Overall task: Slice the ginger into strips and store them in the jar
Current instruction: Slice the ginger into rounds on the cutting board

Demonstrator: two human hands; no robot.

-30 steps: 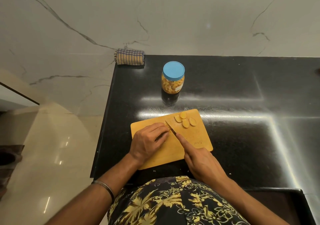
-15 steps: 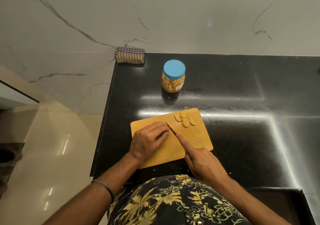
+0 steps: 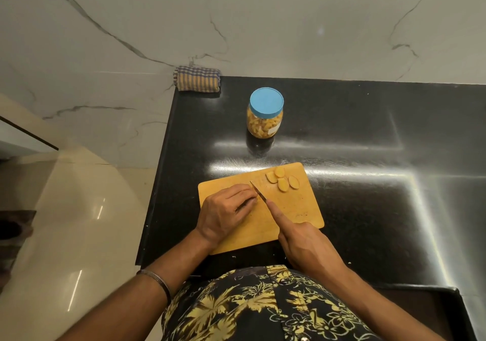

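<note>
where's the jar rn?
Head view: the jar, blue lid on, stands upright on the black counter, behind the cutting board and apart from it, to the right of the folded checked cloth.

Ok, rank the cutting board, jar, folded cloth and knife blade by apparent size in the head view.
1. cutting board
2. jar and folded cloth: alike, and both farther away, so unranked
3. knife blade

Four ginger slices (image 3: 282, 180), one jar (image 3: 265, 113)
</note>
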